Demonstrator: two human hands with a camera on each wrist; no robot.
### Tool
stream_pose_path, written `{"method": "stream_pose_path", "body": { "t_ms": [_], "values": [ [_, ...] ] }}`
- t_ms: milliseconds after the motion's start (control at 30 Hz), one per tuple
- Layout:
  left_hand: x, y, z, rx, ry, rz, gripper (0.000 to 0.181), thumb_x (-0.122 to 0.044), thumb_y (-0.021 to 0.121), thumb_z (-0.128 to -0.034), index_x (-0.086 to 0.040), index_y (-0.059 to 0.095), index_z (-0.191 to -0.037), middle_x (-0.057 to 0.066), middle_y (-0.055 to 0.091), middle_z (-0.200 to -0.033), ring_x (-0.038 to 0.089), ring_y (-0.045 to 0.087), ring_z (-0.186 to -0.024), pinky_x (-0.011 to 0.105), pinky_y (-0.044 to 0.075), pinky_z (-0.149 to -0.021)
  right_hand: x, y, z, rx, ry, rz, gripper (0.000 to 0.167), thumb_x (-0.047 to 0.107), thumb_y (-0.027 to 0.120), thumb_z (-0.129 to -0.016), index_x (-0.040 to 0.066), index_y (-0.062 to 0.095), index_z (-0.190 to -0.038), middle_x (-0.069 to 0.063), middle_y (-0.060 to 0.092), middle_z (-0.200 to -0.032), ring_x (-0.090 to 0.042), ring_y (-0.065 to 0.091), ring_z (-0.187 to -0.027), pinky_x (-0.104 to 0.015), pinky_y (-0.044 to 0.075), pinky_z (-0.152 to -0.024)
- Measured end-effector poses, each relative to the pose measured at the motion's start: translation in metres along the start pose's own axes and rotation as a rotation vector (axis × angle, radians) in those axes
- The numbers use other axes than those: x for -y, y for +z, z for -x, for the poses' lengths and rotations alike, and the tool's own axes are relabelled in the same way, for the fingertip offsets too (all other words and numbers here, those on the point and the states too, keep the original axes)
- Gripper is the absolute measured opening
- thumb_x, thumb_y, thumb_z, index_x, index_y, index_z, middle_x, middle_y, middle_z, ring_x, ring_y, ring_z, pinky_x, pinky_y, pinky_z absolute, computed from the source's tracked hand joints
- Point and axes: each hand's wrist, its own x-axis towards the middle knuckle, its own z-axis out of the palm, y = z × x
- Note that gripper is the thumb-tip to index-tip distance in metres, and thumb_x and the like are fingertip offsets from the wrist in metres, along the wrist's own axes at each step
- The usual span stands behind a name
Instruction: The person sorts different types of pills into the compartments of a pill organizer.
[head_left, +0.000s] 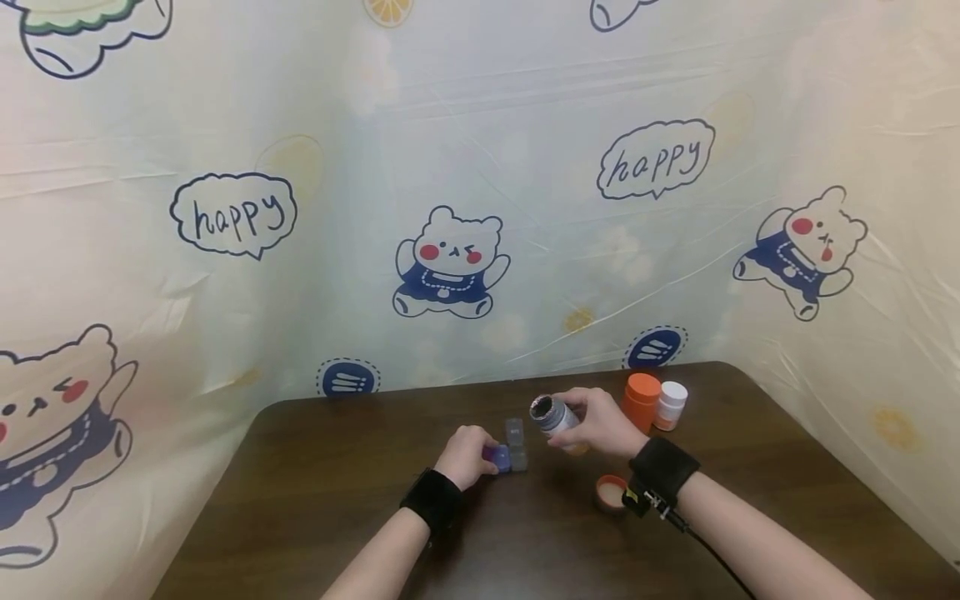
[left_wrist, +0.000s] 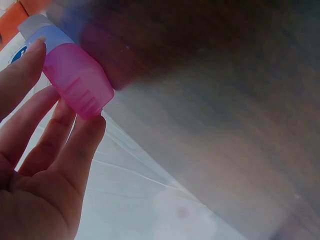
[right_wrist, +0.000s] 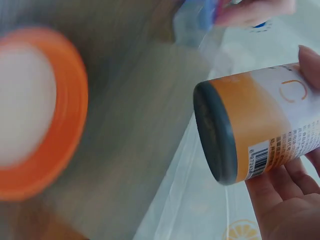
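Observation:
My left hand pinches a small pill organizer on the table between thumb and fingers. In the left wrist view its pink end compartment shows beside a blue and a greyish one. A clear lid stands raised at the organizer's far right end. My right hand grips a dark pill bottle with an orange and white label. This bottle is uncapped and tilted, its mouth pointing left toward the organizer, apart from it. What is inside the organizer cannot be made out.
An orange cap with a pale inside lies face up below my right wrist. Behind that hand stand an orange bottle and a white bottle. A printed curtain hangs along the back edge of the brown table.

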Motion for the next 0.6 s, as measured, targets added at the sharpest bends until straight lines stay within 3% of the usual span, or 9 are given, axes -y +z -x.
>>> {"method": "stream_pose_path", "body": {
  "t_ms": [333, 600],
  "values": [
    [0.0, 0.001, -0.001, 0.007, 0.003, -0.036, 0.024, -0.005, 0.084, -0.0788, 0.001, 0.078, -0.102, 0.013, 0.077, -0.094, 0.019, 0.069, -0.08, 0.032, 0.058, -0.075, -0.013, 0.013, -0.015, 0.077, 0.036, 0.148, 0.042, 0.016, 0.087, -0.076, 0.017, 0.073, -0.116, -0.001, 0.068, -0.107, -0.02, 0.058, -0.095, -0.035, 0.054, -0.081],
    [-0.003, 0.0, 0.0, -0.012, 0.024, -0.068, 0.021, -0.005, 0.085, -0.0771, 0.001, 0.079, -0.096, 0.011, 0.076, -0.088, 0.015, 0.064, -0.074, 0.03, 0.057, -0.072, -0.012, 0.025, -0.02, 0.131, 0.054, 0.227, 0.04, 0.01, 0.086, -0.075, 0.009, 0.074, -0.114, -0.004, 0.067, -0.104, -0.019, 0.058, -0.092, -0.039, 0.056, -0.082]
  ]
}}
